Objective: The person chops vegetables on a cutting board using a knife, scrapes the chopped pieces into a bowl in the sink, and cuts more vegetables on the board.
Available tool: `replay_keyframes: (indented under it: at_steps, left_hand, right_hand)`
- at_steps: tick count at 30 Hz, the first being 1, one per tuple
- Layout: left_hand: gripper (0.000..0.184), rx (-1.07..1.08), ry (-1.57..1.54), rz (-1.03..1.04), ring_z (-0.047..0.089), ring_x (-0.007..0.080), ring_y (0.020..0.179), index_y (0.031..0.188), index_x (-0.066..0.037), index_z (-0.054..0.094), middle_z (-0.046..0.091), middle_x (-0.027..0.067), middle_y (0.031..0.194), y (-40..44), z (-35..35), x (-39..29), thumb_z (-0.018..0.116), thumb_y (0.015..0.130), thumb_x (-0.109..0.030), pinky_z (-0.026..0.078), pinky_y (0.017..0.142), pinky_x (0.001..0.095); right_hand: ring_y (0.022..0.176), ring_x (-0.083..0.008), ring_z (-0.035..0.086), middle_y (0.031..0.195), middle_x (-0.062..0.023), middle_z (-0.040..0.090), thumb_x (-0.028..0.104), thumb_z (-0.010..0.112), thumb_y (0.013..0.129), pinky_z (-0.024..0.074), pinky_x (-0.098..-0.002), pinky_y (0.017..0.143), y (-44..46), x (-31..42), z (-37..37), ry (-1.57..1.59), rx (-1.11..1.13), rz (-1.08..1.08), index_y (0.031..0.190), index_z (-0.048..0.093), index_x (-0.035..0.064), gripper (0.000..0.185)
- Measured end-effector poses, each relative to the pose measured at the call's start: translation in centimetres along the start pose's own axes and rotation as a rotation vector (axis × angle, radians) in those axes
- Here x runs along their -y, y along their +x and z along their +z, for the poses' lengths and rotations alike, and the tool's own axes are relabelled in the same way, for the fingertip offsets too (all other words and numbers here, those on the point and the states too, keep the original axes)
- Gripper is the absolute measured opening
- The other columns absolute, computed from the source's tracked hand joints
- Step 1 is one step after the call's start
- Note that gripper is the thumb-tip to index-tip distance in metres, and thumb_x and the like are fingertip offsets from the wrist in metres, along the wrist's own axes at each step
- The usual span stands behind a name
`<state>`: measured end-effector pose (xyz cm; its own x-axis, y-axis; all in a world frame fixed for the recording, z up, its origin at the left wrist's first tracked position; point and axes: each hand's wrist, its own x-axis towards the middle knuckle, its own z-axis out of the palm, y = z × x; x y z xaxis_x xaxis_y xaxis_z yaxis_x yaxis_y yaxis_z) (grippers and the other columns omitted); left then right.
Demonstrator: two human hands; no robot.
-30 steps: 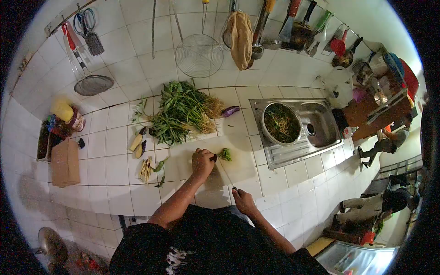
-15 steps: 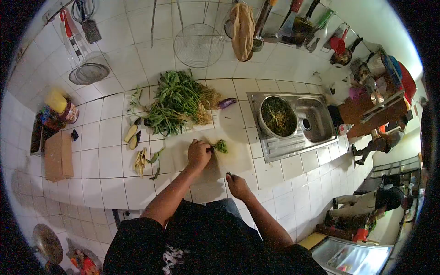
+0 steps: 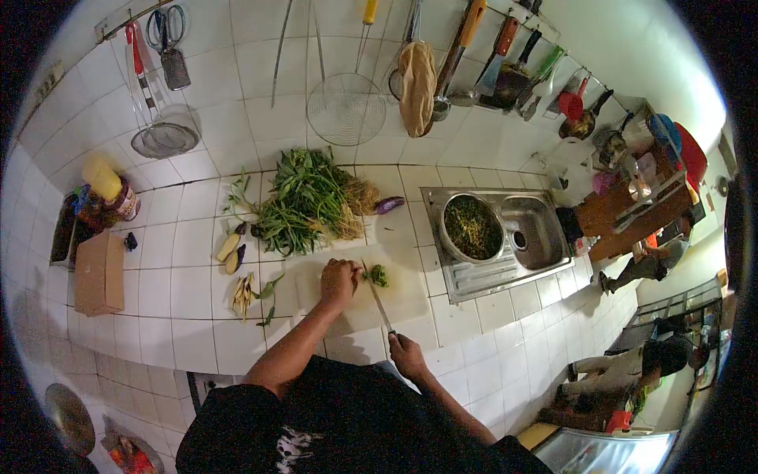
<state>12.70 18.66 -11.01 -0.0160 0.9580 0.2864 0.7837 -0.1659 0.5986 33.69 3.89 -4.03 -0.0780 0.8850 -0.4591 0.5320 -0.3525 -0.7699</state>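
One knife (image 3: 381, 310) sits in my right hand (image 3: 407, 355), fingers wrapped closed around its handle, at the centre of the frame and low. Its blade slants up and leftward over the pale board (image 3: 412, 300), the tip end by the left edge of the chopped greens (image 3: 380, 276). My left hand (image 3: 339, 283) is just left of that, fingers bent and drawn together, knuckles up, probably to steady something while keeping the fingertips tucked near the edge. The view is too small to tell what, if anything, they pinch.

Above the board, upper centre, the leafy bunch (image 3: 304, 205) lies on the tiled surface (image 3: 193, 288), perhaps there for easy reach, its roots toward the purple eggplant (image 3: 388, 205). Pale eggplants (image 3: 230, 256) lie left of the bunch. Right of centre, the pot (image 3: 444, 235) of cut leaves rests on the sink (image 3: 482, 282), likely to leave the board free.
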Motion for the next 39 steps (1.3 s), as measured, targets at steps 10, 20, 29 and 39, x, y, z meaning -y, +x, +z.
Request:
replay_keyframes:
  at_steps: [10,20,29,39]
  left_hand:
    - [0.022,0.089,0.108,0.135,0.057,0.0319,0.088,0.088,-0.008,0.075,0.066,0.0131,0.081,-0.5,0.1,-1.8,0.073,0.075,-0.026,0.048,0.079,0.0435]
    - [0.013,0.184,0.040,0.040,0.058,0.0286,0.087,0.082,-0.011,0.076,0.066,0.0086,0.078,0.3,0.0,-0.8,0.072,0.078,-0.023,0.047,0.075,0.0426]
    - [0.011,0.092,0.043,0.153,0.058,0.0265,0.092,0.083,-0.014,0.076,0.069,0.0040,0.083,-0.8,0.8,0.2,0.071,0.075,-0.018,0.043,0.078,0.0449]
    - [0.014,0.151,0.116,-0.044,0.058,0.0266,0.093,0.086,-0.013,0.076,0.071,0.0058,0.090,-0.4,-0.1,-1.6,0.072,0.073,-0.016,0.038,0.082,0.0466]
  right_hand:
    - [0.058,-0.0119,0.045,0.062,-0.0017,0.049,0.045,0.048,0.100,0.0396,-0.0312,0.054,1.3,-1.8,-1.2,0.119,-0.041,0.050,0.079,0.054,0.0021,0.048]
    - [0.058,-0.0136,0.051,0.065,-0.0039,0.054,0.046,0.048,0.099,0.0437,-0.0321,0.056,1.9,-4.4,0.0,0.111,-0.036,-0.011,0.085,0.058,0.0000,0.050]
    - [0.066,-0.0268,0.063,0.070,-0.0171,0.062,0.053,0.044,0.098,0.0486,-0.0420,0.065,2.8,-4.0,-0.6,-0.241,-0.025,-0.048,0.086,0.061,-0.0034,0.060]
    - [0.083,-0.0508,0.060,0.086,-0.0309,0.063,0.038,0.035,0.102,0.0488,-0.0565,0.073,3.9,-2.0,-0.8,-0.403,0.047,-0.183,0.091,0.061,-0.0022,0.050]
